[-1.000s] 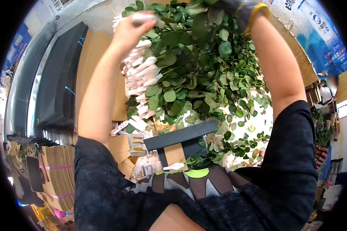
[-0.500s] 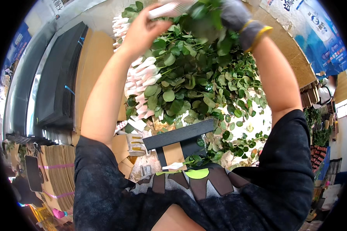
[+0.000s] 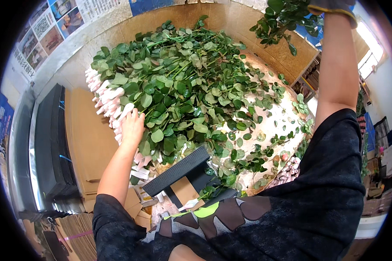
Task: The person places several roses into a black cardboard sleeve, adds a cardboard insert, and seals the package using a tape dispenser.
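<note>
Bare, my left hand (image 3: 133, 127) reaches into the left edge of a large pile of leafy rose stems (image 3: 178, 87). Its fingers curl at the neck of a rose in a white net sleeve (image 3: 125, 111); the fingertips are partly hidden. More roses in pale sleeves (image 3: 104, 96) lie with their heads to the left. At the upper right, my right hand (image 3: 333, 6) wears a grey glove with a yellow cuff. Green leafy stems (image 3: 278, 21) hang from it, and the picture's edge cuts off part of the hand.
A black ribbed block (image 3: 177, 170) lies nearest me beside a piece of cardboard (image 3: 185, 191) and a single white-sleeved rose (image 3: 189, 204). Black sheets (image 3: 52, 143) and brown cardboard (image 3: 89, 143) stand at left. More pale-wrapped roses (image 3: 287, 172) lie at right.
My hands have parted: the left has come down to the sleeved roses, the right has swung out to the upper right with leafy stems. The view has shifted too.
</note>
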Motion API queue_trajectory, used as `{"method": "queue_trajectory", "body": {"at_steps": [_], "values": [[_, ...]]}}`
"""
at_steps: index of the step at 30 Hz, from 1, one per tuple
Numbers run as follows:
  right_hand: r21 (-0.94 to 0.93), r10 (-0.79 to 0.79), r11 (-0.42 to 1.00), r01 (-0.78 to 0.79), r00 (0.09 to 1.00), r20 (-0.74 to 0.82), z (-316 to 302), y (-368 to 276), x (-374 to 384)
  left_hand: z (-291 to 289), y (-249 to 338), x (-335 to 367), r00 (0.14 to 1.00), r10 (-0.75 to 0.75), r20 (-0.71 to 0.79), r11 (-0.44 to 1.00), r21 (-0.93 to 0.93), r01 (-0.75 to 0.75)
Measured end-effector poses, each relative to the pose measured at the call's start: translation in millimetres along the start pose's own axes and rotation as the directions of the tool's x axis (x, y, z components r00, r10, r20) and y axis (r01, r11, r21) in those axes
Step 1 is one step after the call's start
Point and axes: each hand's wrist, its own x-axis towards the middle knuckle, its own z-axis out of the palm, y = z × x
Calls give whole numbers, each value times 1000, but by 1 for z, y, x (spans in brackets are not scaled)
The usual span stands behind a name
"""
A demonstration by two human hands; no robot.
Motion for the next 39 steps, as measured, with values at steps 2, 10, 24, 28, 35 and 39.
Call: {"method": "queue_trajectory", "body": {"at_steps": [2,10,24,28,35,39], "values": [[29,26,999,-27,999,27,21,1,2,-1,-17,-2,1000,27,1,998,50,-27],[261,24,965,-10,998,-52,42,-12,-18,-101,-32,-24,986,-73,152,949,-293,116],[995,-155,-98,-26,988,11,126,-208,-94,-93,-61,-15,986,-159,43,924,-346,164],[987,-286,-161,24,956,-70,92,-220,-103,-72,-59,-20,975,-224,4,852,-485,198],[896,-433,248,368,870,-237,160,-266,-114,-148,-31,-12,948,-304,89,433,-874,221],[599,-709,554,579,705,-27,210,-279,-153,-142,-18,-24,968,-222,-121,371,-928,-31]]}}
